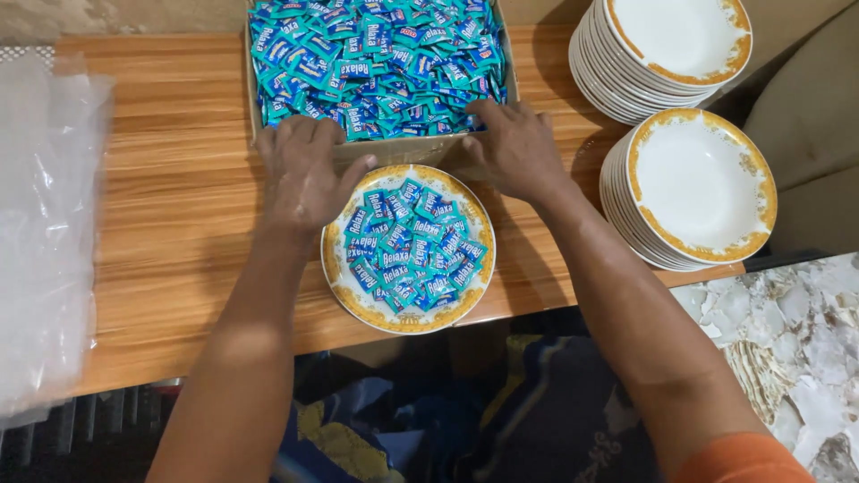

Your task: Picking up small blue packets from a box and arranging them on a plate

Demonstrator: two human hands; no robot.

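Hands rest at the near rim of a cardboard box (394, 150) packed with blue-wrapped candies (380, 58). The left hand (302, 174) lies palm-down with fingers loosely curled, holding nothing visible; the right hand (512, 148) spreads flat on the box's corner. At six o'clock from the box, touching it, sits a gold-rimmed plate (338, 286) heaped with candies. Stacked plates (702, 183) stand at three o'clock.

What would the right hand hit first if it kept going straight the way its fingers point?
The right hand points away from the person, fingertips at the front wall of the cardboard box. Going on, it would meet the blue sweets heaped inside, probably at once, though height over the rim is unclear.
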